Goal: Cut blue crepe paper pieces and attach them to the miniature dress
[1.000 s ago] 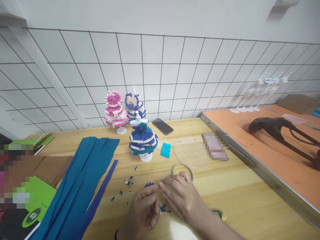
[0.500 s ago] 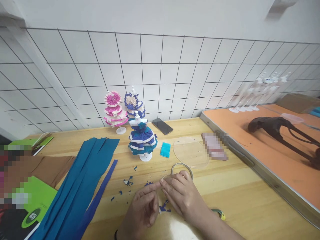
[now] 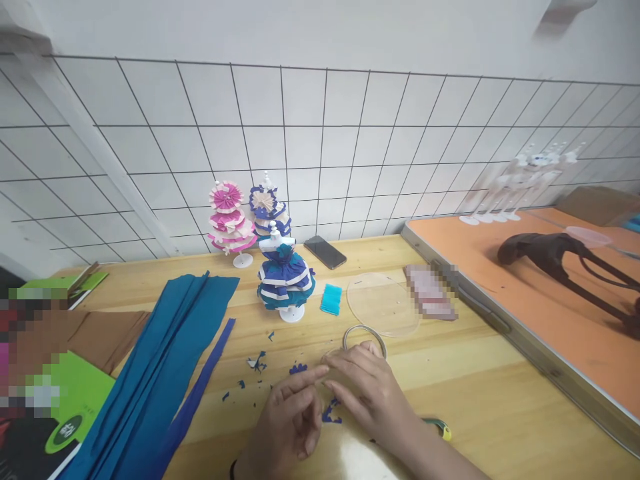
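Low over the wooden table, my left hand (image 3: pixel 293 417) has its index finger stretched out and the other fingers loosely curled, with nothing visible in it. Facing it, my right hand (image 3: pixel 373 393) is open, its thumb apart from the fingers. Its fingertips are close to my left index fingertip. Behind the right hand lies a roll of tape (image 3: pixel 364 328), partly covered by it. Small blue paper scraps (image 3: pixel 332 412) show between and beyond the hands. A miniature dress stand (image 3: pixel 286 280) in blue, white and teal crepe paper stands upright farther back.
Teal crepe paper (image 3: pixel 165 353) and a purple strip (image 3: pixel 210 363) lie at left. A pink dress stand (image 3: pixel 231 223), a phone (image 3: pixel 325 252), a turquoise piece (image 3: pixel 331 299) and a clear disc (image 3: pixel 383 305) sit behind. Yellow-green handled scissors (image 3: pixel 443 430) are partly hidden. An orange board (image 3: pixel 530 287) borders the right.
My fingertips have moved slightly apart. My right thumb has separated from its fingers, and more of the blue scraps shows between the hands.
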Demonstrator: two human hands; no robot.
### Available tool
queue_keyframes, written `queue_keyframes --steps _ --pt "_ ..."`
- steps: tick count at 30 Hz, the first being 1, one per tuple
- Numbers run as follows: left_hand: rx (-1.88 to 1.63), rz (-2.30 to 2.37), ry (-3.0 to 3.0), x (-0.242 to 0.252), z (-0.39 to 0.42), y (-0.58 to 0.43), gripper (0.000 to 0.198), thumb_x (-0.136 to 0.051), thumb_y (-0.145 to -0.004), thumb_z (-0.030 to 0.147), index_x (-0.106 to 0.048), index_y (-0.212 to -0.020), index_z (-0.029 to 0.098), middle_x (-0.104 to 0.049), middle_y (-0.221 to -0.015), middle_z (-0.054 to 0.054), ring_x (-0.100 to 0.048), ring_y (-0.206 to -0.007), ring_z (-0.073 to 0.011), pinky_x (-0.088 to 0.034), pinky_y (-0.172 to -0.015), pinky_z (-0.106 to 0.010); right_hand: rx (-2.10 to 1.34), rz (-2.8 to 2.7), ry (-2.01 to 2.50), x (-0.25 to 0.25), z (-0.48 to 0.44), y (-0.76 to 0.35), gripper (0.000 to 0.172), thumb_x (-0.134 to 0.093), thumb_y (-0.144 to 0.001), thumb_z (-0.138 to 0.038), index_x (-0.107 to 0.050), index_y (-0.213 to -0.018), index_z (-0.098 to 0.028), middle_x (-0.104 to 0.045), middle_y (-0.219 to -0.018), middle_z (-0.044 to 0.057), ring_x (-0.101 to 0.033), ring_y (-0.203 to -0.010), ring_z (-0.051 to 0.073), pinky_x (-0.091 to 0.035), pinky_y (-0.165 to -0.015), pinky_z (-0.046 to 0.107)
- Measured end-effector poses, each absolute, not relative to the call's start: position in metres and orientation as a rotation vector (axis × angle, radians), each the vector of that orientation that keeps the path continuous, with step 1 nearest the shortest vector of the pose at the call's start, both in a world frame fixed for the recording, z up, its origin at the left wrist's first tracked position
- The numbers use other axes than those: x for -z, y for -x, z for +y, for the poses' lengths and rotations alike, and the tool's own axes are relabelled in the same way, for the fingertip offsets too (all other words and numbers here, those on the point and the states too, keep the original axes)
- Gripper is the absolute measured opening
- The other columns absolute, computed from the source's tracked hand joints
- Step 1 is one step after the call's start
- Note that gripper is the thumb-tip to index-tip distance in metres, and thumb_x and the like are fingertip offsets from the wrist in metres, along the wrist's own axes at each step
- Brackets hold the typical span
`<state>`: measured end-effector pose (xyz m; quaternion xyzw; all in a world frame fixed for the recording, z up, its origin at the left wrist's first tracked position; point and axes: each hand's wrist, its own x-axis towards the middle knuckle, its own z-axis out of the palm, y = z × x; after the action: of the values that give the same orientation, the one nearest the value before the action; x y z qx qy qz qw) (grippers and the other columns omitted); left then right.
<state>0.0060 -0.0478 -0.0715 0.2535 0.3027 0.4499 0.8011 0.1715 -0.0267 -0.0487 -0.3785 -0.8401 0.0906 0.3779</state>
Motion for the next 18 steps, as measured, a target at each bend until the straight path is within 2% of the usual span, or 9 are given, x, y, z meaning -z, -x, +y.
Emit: queue_keyframes --steps 6,10,15,18 --pt "-0.929 0.605 -0.608 0.077 -0.050 -0.009 0.026 -0.059 -0.071 0.024 -0.065 -0.094 0.015 -0.057 -0.046 0.000 -0.044 -0.025 -0.0043 -0.025 -0.023 -0.011 -0.692 -1.940 1.018 0.050 -0.028 -0.166 0.010 -0.054 -0.079 -0.024 -0.062 -0.079 -0.018 -0.064 -0.071 0.004 -0.058 -0.069 0.016 -0.042 -0.067 0.030" --pt "-0.940 0.612 -0.597 0.078 -0.049 -0.009 0.023 -0.059 -0.070 0.025 -0.066 -0.090 0.015 -0.057 -0.047 0.000 -0.044 -0.025 -0.0038 -0.025 -0.023 -0.010 -1.033 -1.762 1.026 0.045 -0.028 -0.165 0.010 -0.058 -0.076 -0.026 -0.065 -0.076 -0.018 -0.066 -0.073 0.004 -0.059 -0.071 0.016 -0.045 -0.067 0.028" --pt "-0.870 0.600 -0.677 0.083 -0.051 -0.010 0.025 -0.060 -0.070 0.028 -0.065 -0.091 0.015 -0.059 -0.047 0.000 -0.048 -0.027 -0.0056 -0.029 -0.024 -0.010 -1.182 -1.679 1.117 0.041 -0.031 -0.164 0.010 -0.066 -0.066 -0.024 -0.061 -0.065 -0.015 -0.061 -0.062 0.001 -0.056 -0.061 0.014 -0.045 -0.059 0.024" --pt "-0.838 0.618 -0.758 0.084 -0.052 -0.009 0.027 -0.059 -0.072 0.027 -0.063 -0.095 0.014 -0.060 -0.048 -0.001 -0.049 -0.029 -0.0053 -0.031 -0.025 -0.010 -1.261 -1.645 1.151 0.041 -0.030 -0.166 0.012 -0.065 -0.067 -0.025 -0.060 -0.064 -0.015 -0.060 -0.059 0.000 -0.055 -0.060 0.013 -0.045 -0.058 0.023"
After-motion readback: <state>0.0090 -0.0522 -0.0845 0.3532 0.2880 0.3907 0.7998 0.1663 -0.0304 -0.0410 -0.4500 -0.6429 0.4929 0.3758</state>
